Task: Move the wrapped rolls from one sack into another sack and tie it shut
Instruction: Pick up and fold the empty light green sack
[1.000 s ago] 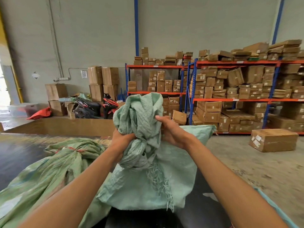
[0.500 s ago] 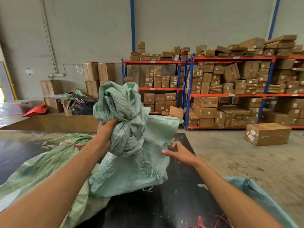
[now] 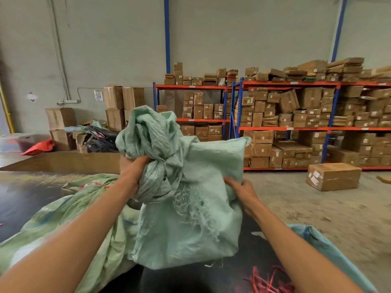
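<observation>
On the desk (image 3: 31, 197), the left hand (image 3: 133, 170) grips the sack (image 3: 190, 229) neck; right hand (image 3: 241, 191) fingers pinch its side. Likely the tying step: next, cinch the knot tight.

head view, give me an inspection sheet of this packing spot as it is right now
surface: dark tabletop, glossy.
job's things: pale green sack with bunched, knotted neck; second green sack lying at left, tied with red string.
clutter: red string pieces; blue sack at the right edge.
hands: left hand grips the neck; right hand grips the sack's side.
cables: conduit on the wall.
surroundings: shelving full of cardboard boxes; one cardboard box on the floor.
</observation>
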A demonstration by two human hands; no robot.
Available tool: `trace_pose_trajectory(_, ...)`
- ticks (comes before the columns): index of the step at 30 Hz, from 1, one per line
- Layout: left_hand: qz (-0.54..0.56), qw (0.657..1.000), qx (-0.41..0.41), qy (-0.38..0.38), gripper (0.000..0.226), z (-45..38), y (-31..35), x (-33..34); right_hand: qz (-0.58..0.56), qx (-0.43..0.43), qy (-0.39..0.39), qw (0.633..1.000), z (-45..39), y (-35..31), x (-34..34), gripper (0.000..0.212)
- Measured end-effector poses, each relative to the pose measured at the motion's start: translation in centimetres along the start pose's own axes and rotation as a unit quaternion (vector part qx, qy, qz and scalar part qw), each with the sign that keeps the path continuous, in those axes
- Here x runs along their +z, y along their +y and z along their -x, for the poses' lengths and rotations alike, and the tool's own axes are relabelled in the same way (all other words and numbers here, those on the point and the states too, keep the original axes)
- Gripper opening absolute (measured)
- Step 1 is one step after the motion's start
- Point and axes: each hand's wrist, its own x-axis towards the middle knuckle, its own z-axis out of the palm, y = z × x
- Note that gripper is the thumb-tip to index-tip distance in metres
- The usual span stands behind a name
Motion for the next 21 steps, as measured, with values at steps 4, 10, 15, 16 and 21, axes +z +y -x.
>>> trace_pose_trajectory(4,-0.156,0.981,0.111,0.036,0.087,4.3,-0.7,1.4,-0.153,-0.032,-0.101,0.983,3.8,-4.3,3.0,0.058)
trace_pose_trajectory(10,-0.112,0.947,0.224,-0.202,0.081,11.2,-2.5,4.8,-0.179,-0.059,-0.191,0.963,9.5,-7.1,4.5,0.065)
trace_pose_trajectory(15,-0.21,0.877,0.235,-0.361,0.088,14.0,-3.7,6.9,-0.196,-0.042,-0.011,0.98,10.5,-5.9,0.7,0.033)
trace_pose_trajectory(16,-0.248,0.865,0.212,-0.383,0.091,14.3,-3.6,7.2,-0.186,-0.04,0.03,0.981,10.3,-5.5,-0.2,0.04)
trace_pose_trajectory(21,-0.191,0.931,0.193,-0.244,0.039,16.2,-3.4,9.2,-0.161,-0.05,0.213,0.962,9.5,-4.5,-5.8,0.05)
